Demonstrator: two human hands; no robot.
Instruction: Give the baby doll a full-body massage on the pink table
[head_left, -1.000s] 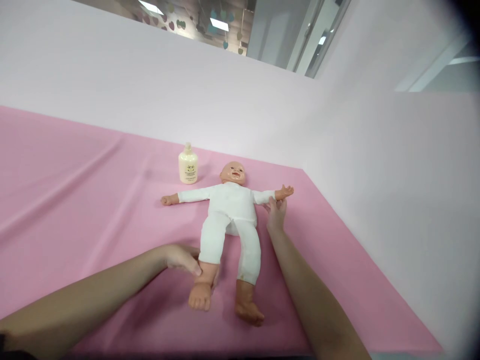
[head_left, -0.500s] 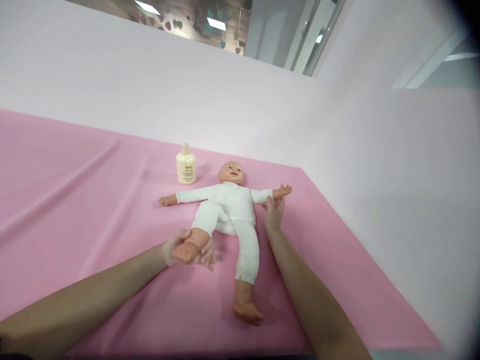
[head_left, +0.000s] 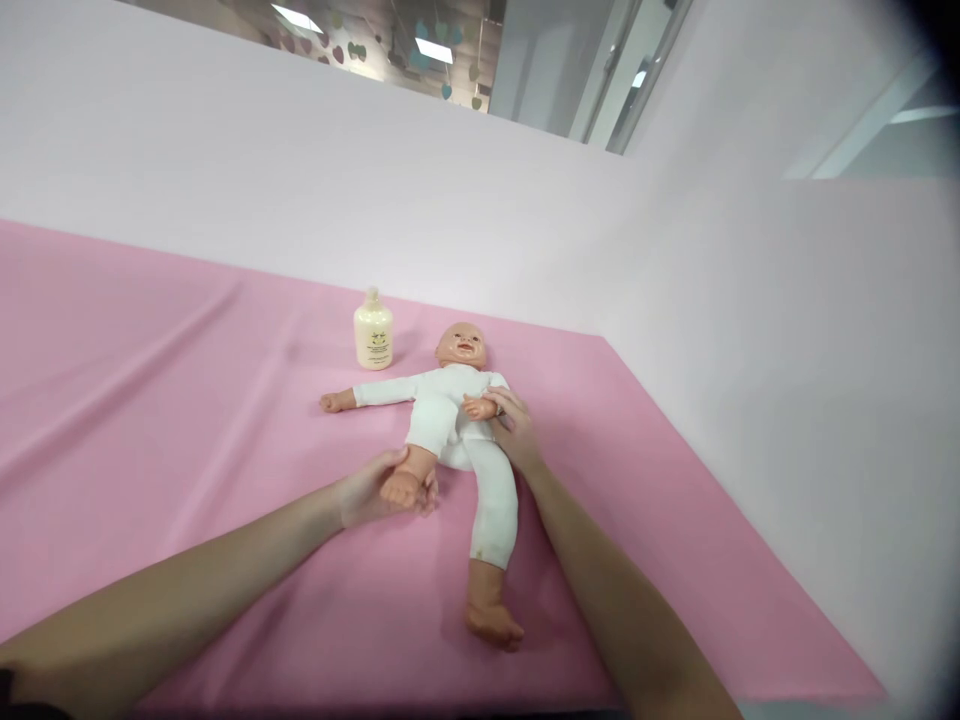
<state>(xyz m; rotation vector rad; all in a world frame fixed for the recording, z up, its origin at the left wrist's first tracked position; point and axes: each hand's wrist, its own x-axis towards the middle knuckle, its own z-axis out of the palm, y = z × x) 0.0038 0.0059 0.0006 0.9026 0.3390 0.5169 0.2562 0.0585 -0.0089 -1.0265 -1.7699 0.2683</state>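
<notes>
A baby doll (head_left: 466,382) is held by one raised leg (head_left: 430,428) and one folded arm (head_left: 481,407).
On the pink sheet (head_left: 195,420), the doll is laid face up, its torso just beyond the hands. The raised leg is clasped at the ankle by the left hand (head_left: 367,490); the folded arm is gripped near the wrist by the right hand (head_left: 516,428), over the belly. A cream bottle (head_left: 373,340) is set upright near the doll's head (head_left: 460,343).
</notes>
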